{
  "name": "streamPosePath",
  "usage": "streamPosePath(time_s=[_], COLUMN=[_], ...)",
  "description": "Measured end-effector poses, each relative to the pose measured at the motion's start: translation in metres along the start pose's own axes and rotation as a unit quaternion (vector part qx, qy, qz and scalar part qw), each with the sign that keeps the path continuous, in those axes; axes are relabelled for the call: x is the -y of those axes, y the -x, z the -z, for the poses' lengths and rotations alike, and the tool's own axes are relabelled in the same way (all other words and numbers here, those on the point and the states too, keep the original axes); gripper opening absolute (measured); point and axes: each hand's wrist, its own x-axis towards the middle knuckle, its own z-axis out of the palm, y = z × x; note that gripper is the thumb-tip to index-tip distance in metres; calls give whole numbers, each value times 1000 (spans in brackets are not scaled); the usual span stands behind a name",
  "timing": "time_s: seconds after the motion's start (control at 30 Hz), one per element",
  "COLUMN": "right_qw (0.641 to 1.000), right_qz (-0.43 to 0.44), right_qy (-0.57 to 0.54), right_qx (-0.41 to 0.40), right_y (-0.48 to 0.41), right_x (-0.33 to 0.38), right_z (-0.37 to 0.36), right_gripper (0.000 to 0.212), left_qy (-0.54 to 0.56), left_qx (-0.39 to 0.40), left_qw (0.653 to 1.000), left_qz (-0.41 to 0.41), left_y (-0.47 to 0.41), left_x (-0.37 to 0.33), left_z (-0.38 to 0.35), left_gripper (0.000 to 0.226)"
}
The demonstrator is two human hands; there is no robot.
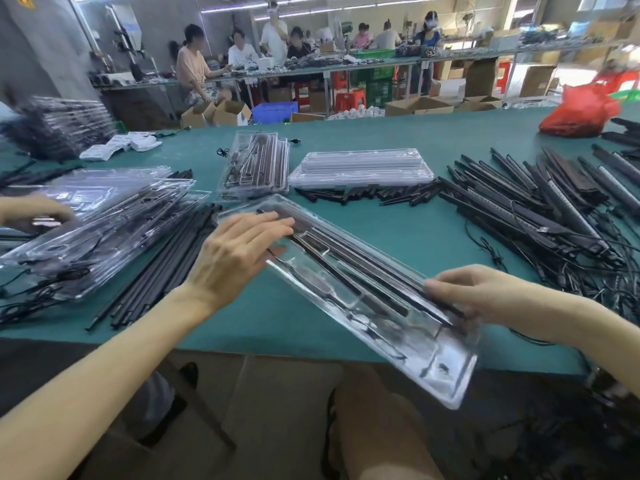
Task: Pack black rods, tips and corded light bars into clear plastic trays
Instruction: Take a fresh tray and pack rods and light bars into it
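Note:
I hold a clear plastic tray slantwise above the table's near edge, its near end overhanging my lap. Black rods and a cord lie in its channels. My left hand holds the far end, fingers laid flat on top and the thumb at the near rim. My right hand grips the tray's right rim with curled fingers. Loose black rods lie left of the tray, short black tips behind it, and corded light bars are piled to the right.
Packed trays are stacked at the left, where another person's hand rests. A filled tray and a stack of empty trays sit mid-table. A red bag lies far right. People work at benches behind.

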Motion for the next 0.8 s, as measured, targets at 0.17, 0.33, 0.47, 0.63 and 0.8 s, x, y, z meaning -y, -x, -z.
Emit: streamPosePath(time_s=[0.17, 0.33, 0.47, 0.63, 0.8], right_qw=[962, 946, 937, 931, 920], right_qz=[40, 100, 107, 115, 140], right_qy=[-220, -283, -320, -345, -366], right_qx=[158, 122, 88, 37, 36], right_y=[9, 19, 22, 22, 16], right_x=[7, 21, 28, 35, 51], right_z=[-4, -26, -39, -40, -41], right_gripper=[54, 16, 19, 20, 24], left_qy=[24, 61, 95, 193, 201], left_qx=[-7, -9, -73, -114, 62], left_qw=[987, 962, 922, 858, 881], left_qz=[158, 266, 368, 462, 424], left_y=[-3, 3, 3, 4, 8], left_x=[4, 1, -7, -19, -31], left_z=[-8, -26, -39, -52, -69], left_gripper=[33, 64, 75, 62, 36])
